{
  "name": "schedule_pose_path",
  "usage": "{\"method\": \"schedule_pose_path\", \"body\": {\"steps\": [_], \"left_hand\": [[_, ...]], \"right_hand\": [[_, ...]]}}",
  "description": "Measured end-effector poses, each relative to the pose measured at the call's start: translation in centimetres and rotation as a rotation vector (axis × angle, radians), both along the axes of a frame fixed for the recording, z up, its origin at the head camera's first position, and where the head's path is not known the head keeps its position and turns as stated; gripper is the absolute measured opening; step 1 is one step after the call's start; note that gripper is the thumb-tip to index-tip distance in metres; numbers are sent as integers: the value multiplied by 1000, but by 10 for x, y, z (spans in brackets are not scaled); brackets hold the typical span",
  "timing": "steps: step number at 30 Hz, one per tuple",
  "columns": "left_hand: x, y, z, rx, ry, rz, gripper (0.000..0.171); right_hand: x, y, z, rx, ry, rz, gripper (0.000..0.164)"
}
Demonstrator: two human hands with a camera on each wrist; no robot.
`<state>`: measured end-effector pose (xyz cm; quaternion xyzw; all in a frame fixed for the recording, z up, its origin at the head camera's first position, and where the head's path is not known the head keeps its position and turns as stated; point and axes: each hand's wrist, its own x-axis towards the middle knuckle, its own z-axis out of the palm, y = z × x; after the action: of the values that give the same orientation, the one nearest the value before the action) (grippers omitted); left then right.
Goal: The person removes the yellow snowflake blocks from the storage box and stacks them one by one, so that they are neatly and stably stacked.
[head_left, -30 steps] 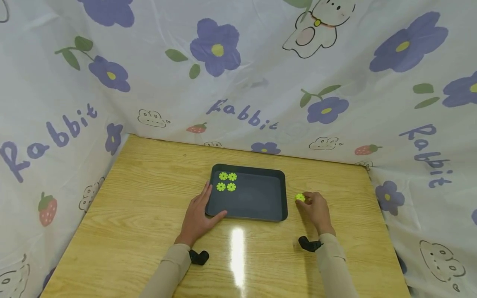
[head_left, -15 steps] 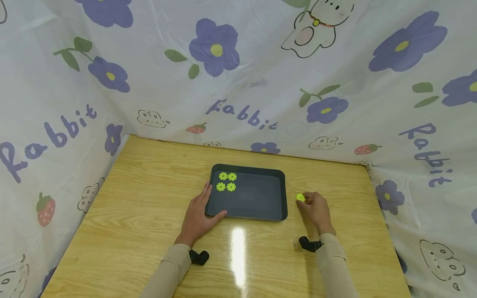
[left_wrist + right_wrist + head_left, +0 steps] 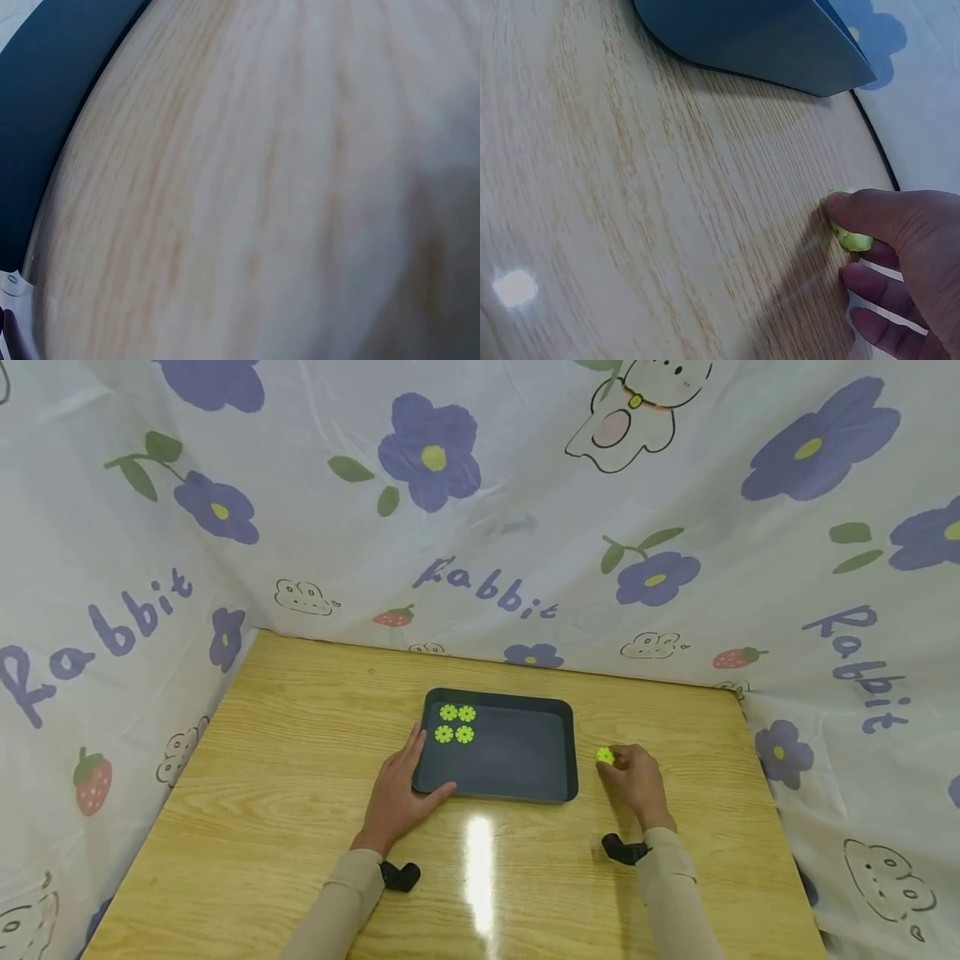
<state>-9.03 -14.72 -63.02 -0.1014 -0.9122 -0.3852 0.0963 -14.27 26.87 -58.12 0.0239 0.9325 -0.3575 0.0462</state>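
Observation:
A dark grey rectangular tray (image 3: 517,760) lies on the wooden table, its side also showing in the left wrist view. Several yellow-green notched discs (image 3: 465,735) sit flat in its far left corner, in two rows. My left hand (image 3: 397,793) rests at the tray's near left corner, fingers straight along the left side and thumb on the front rim. Right of the tray, my right hand (image 3: 640,783) pinches another yellow-green notched disc (image 3: 604,756) between thumb and index finger. In the right wrist view the thumb partly covers this disc (image 3: 855,241), close over the table.
Wood-grain table (image 3: 300,718) surrounds the tray. White printed cloth (image 3: 480,527) hangs behind and on both sides. A black wrist mount (image 3: 400,876) is on the left sleeve, another black mount (image 3: 624,849) on the right. Glare (image 3: 478,877) lies on the table in front.

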Motion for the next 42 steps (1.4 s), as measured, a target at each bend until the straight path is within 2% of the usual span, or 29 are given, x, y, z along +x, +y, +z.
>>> {"method": "schedule_pose_path", "body": {"steps": [7, 12, 17, 24, 29, 36, 42], "left_hand": [[-1, -3, 0, -2, 0, 7, 101], [-1, -5, 0, -1, 11, 13, 101], [-1, -7, 1, -1, 16, 15, 101], [-1, -7, 1, 10, 11, 1, 102], [0, -3, 2, 21, -15, -5, 101], [2, -3, 1, 6, 5, -3, 102], [1, -2, 0, -9, 14, 3, 102]], "right_hand": [[-3, -4, 4, 18, 1, 15, 55], [-9, -14, 15, 71, 97, 39, 59], [-19, -38, 32, 54, 199, 67, 56], [-32, -84, 44, 15, 268, 170, 50], [-39, -115, 44, -2, 237, 225, 47], [-43, -157, 27, 44, 191, 324, 44], [-44, -188, 20, 60, 131, 415, 42]]}}
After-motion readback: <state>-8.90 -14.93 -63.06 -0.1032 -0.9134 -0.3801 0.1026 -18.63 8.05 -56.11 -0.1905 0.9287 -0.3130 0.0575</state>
